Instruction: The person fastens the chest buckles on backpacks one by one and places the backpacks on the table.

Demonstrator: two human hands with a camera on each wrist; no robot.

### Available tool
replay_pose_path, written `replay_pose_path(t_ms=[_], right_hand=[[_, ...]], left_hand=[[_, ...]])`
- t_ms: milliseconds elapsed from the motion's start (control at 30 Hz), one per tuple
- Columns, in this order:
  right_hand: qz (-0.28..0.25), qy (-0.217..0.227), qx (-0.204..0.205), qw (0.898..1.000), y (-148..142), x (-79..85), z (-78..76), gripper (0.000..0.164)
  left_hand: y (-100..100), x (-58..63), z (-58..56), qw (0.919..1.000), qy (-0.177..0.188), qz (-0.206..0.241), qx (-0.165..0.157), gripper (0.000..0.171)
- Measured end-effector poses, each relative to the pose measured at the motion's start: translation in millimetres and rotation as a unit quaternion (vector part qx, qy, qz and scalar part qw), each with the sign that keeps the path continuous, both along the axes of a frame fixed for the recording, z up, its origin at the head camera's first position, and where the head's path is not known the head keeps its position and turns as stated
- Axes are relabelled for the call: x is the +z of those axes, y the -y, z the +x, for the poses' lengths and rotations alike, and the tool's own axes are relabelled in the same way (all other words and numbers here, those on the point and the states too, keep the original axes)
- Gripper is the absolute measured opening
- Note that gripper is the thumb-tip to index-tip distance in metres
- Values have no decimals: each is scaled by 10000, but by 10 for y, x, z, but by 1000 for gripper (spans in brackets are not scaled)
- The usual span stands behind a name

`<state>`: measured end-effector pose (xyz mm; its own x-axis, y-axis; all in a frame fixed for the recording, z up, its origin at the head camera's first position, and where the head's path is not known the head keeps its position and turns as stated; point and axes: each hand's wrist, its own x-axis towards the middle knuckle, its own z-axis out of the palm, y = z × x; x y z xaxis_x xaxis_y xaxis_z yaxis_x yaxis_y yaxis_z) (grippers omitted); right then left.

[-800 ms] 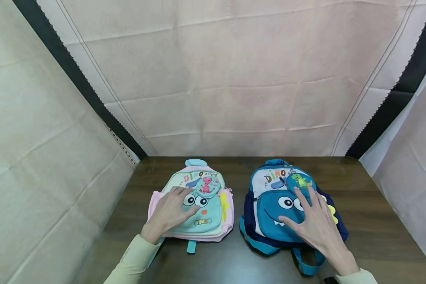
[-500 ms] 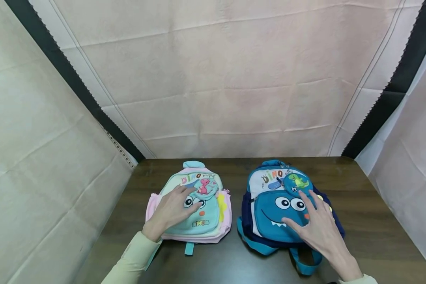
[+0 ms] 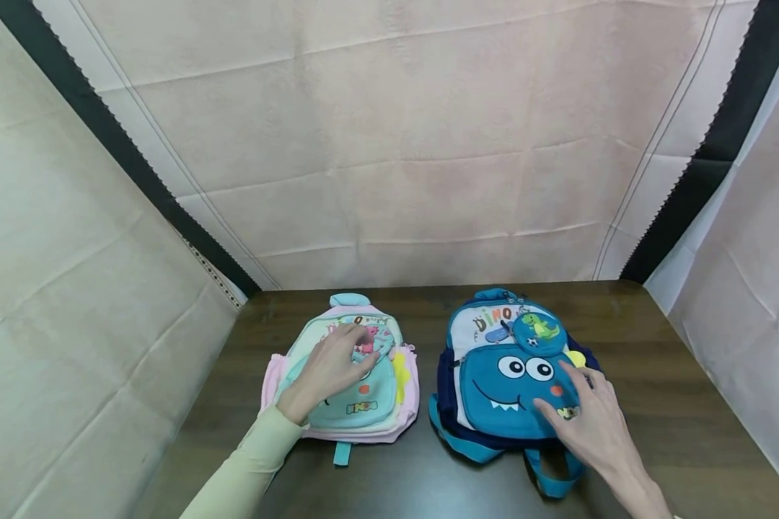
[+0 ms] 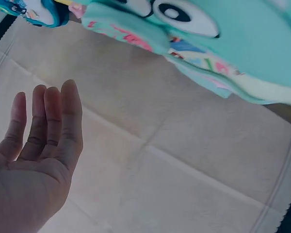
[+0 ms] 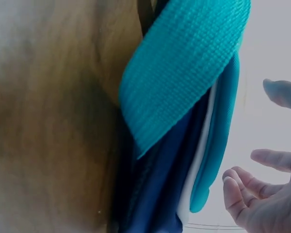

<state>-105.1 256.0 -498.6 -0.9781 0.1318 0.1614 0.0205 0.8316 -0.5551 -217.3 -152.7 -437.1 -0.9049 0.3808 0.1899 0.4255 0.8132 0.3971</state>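
Note:
A mint and pink child's backpack [image 3: 350, 407] with cartoon eyes lies on its back on the table, face up. My left hand [image 3: 334, 367] hovers over its upper front, covering the eyes in the head view; the left wrist view shows the fingers [image 4: 70, 116] apart from the bag, relaxed. To the right lies a blue and navy dinosaur backpack [image 3: 493, 386] with a round green-dinosaur badge [image 3: 539, 333]. Above its lower right side is my right hand [image 3: 593, 425], thumb and fingers loosely bent and holding nothing. In the right wrist view a teal strap [image 5: 184, 73] stands away from that hand.
Both bags rest on a dark wooden table [image 3: 389, 483], with a gap between them. Teal straps [image 3: 552, 476] stick out at the near side of the blue bag. Pale fabric walls [image 3: 389, 166] with black edging rise behind and at both sides.
My right hand draws back toward me and off the blue bag's eyes and badge, its fingers bending more. My left hand shifts slightly up and right over the mint bag. The head view drifts a little.

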Motion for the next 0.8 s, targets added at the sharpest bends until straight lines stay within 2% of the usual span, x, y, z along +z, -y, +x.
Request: replay_pose_path(t_ms=[233, 433, 600, 800], right_hand=[[-52, 153, -237, 9996, -51, -28, 88, 80], [-199, 114, -472, 9986, -70, -25, 156, 74], [-249, 155, -674, 9973, -87, -18, 190, 72], [-355, 288, -823, 9956, -130, -28, 222, 72]], left_hand=[[-205, 83, -64, 9990, -223, -45, -384, 26], [-412, 77, -137, 9975, -146, -46, -696, 22], [-608, 65, -251, 9961, -73, -197, -856, 24], [-891, 71, -440, 9946, 4, -440, -939, 26]])
